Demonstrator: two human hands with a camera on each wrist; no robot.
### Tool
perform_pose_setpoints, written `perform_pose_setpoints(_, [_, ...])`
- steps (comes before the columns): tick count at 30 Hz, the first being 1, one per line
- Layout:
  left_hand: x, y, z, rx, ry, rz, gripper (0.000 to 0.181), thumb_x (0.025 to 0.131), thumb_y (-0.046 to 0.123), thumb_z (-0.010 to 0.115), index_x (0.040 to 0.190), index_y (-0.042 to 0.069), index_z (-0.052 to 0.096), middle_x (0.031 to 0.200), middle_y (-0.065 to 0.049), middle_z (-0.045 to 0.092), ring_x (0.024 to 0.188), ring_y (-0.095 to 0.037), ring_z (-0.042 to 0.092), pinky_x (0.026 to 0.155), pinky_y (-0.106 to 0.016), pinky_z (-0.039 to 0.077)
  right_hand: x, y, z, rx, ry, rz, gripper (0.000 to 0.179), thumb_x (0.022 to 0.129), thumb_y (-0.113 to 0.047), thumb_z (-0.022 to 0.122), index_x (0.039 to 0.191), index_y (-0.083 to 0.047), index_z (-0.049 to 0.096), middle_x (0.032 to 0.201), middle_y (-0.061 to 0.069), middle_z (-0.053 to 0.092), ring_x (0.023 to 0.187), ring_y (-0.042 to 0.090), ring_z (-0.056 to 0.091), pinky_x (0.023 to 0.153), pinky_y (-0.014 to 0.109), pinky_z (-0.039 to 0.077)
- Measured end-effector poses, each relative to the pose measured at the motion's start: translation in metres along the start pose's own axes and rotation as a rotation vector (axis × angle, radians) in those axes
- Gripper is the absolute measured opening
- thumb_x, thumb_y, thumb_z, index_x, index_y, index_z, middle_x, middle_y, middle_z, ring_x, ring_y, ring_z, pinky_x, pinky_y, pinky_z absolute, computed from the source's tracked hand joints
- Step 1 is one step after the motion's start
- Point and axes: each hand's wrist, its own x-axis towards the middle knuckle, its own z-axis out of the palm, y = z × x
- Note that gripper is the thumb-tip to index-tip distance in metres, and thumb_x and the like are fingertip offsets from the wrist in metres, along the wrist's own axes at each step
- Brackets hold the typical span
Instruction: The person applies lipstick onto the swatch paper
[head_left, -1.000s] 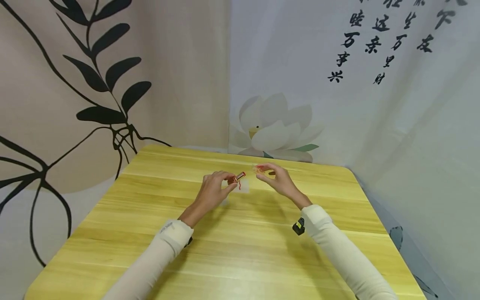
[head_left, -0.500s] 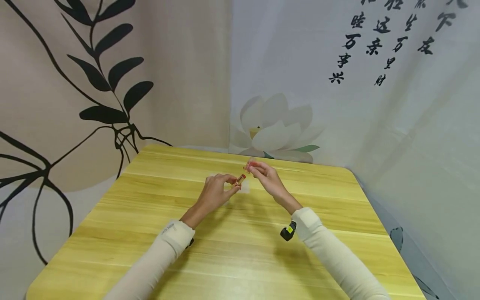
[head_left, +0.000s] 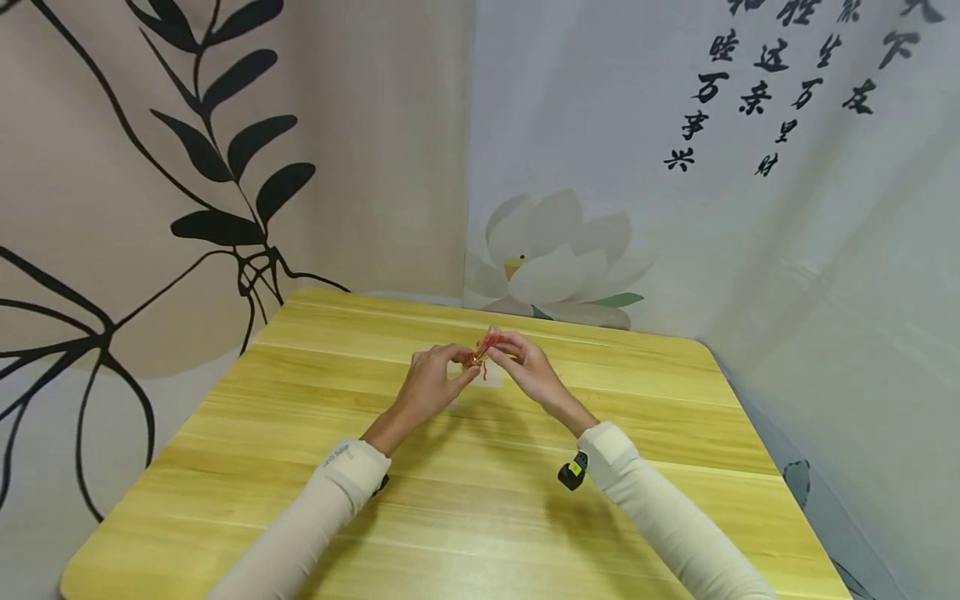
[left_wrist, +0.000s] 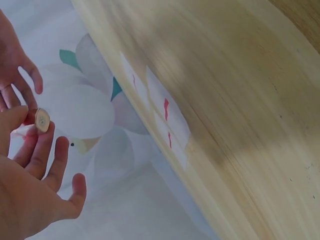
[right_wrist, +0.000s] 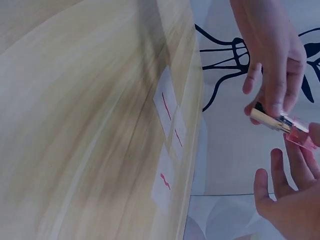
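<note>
My left hand (head_left: pixel 427 382) pinches a lipstick (right_wrist: pixel 267 119) with a gold tube between thumb and fingers, above the far part of the table. Its round base (left_wrist: pixel 42 120) faces the camera in the left wrist view. From the right, my right hand (head_left: pixel 536 373) pinches a clear pinkish cap (right_wrist: pixel 301 137). The cap is over the lipstick's upper end, in line with the tube; how far down it sits I cannot tell. Both hands are close together, and fingers hide part of the lipstick.
Below the hands, white paper slips (right_wrist: pixel 159 187) with red streaks lie near the far edge of the wooden table (head_left: pixel 450 517). A curtain (head_left: pixel 390 167) printed with plants and characters hangs behind. Black wrist cameras (head_left: pixel 573 472) are worn at the cuffs.
My right hand has moved left with the cap, first above the lipstick's tip and now down over it. The left hand has stayed nearly in place, still gripping the lipstick.
</note>
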Motion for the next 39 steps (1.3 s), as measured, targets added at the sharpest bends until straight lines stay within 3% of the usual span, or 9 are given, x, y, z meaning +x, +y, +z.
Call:
perform_pose_setpoints(8, [0.003, 0.002, 0.000, -0.044, 0.064, 0.039, 0.023, 0.095, 0.024, 0.079, 0.112, 0.008, 0.074, 0.100, -0.004, 0.076, 0.101, -0.028, 0.070, 0.100, -0.057, 0.045, 0.001, 0.002, 0.004, -0.024, 0.034, 0.006, 0.039, 0.107, -0.028, 0.061, 0.141, -0.008, 0.059, 0.140, 0.010, 0.062, 0.133, 0.026, 0.057, 0.112, 0.049, 0.044])
perform_pose_setpoints(17, [0.000, 0.003, 0.000, -0.031, 0.122, 0.021, 0.025, 0.088, 0.023, 0.086, 0.105, 0.007, 0.076, 0.096, -0.004, 0.075, 0.096, -0.027, 0.070, 0.096, -0.056, 0.044, 0.002, -0.001, 0.013, -0.030, 0.140, 0.019, 0.033, 0.102, -0.033, 0.069, 0.125, -0.009, 0.069, 0.123, 0.006, 0.070, 0.117, 0.022, 0.066, 0.103, 0.043, 0.052])
perform_pose_setpoints(25, [-0.001, 0.003, -0.003, 0.010, 0.191, 0.068, 0.026, 0.086, 0.024, 0.088, 0.102, 0.005, 0.077, 0.097, -0.006, 0.076, 0.095, -0.028, 0.069, 0.089, -0.051, 0.045, 0.001, -0.004, 0.023, -0.021, 0.200, 0.064, 0.030, 0.100, -0.034, 0.072, 0.115, -0.009, 0.070, 0.117, 0.005, 0.072, 0.109, 0.020, 0.069, 0.099, 0.042, 0.053])
perform_pose_setpoints(32, [-0.003, 0.002, -0.006, 0.016, 0.184, 0.100, 0.024, 0.087, 0.023, 0.087, 0.101, 0.006, 0.078, 0.099, -0.005, 0.077, 0.101, -0.025, 0.068, 0.097, -0.054, 0.044, -0.001, -0.004, 0.026, -0.023, 0.189, 0.088, 0.033, 0.098, -0.040, 0.074, 0.113, -0.011, 0.071, 0.115, 0.003, 0.073, 0.109, 0.019, 0.069, 0.097, 0.044, 0.052])
perform_pose_setpoints(36, [-0.001, 0.004, -0.005, 0.037, 0.171, 0.082, 0.025, 0.088, 0.025, 0.086, 0.103, 0.007, 0.078, 0.100, -0.004, 0.077, 0.101, -0.025, 0.068, 0.094, -0.052, 0.044, -0.001, -0.004, 0.022, -0.049, 0.186, 0.067, 0.032, 0.098, -0.039, 0.073, 0.113, -0.011, 0.070, 0.115, 0.004, 0.074, 0.110, 0.020, 0.069, 0.098, 0.045, 0.053])
perform_pose_setpoints(39, [0.002, 0.005, -0.004, 0.085, 0.142, 0.055, 0.036, 0.086, 0.033, 0.087, 0.111, 0.008, 0.077, 0.103, -0.003, 0.076, 0.102, -0.024, 0.068, 0.091, -0.050, 0.044, -0.001, -0.003, 0.015, -0.092, 0.174, 0.044, 0.031, 0.100, -0.037, 0.072, 0.116, -0.011, 0.068, 0.117, 0.005, 0.073, 0.112, 0.021, 0.069, 0.100, 0.045, 0.053])
